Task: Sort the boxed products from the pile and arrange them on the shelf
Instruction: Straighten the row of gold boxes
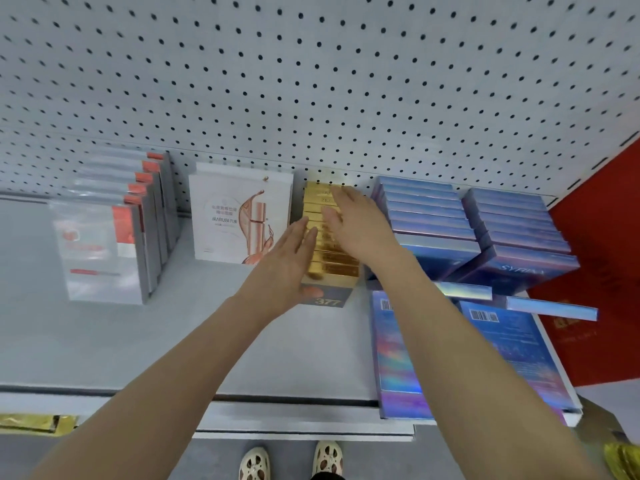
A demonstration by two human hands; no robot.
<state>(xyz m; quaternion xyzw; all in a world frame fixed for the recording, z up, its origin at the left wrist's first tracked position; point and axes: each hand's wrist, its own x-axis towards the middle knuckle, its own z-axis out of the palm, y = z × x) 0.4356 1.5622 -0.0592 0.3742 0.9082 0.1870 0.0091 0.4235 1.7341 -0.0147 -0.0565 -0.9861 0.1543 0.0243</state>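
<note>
A white pegboard [311, 81] fills the upper frame above the grey shelf [104, 341]. At right stand two rows of blue boxes [429, 216], with more lying flat toward lower right. At left stand silver-and-red boxes [114, 237], then a white box [239, 216]. At centre, the row of gold boxes [332, 258] sits between both hands: left hand [287, 261] flat against its left side, right hand [360, 223] spread flat on top.

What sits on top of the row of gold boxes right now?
The right hand lies flat on the gold boxes; the left hand presses their side. Box tops beneath the palm are hidden.
</note>
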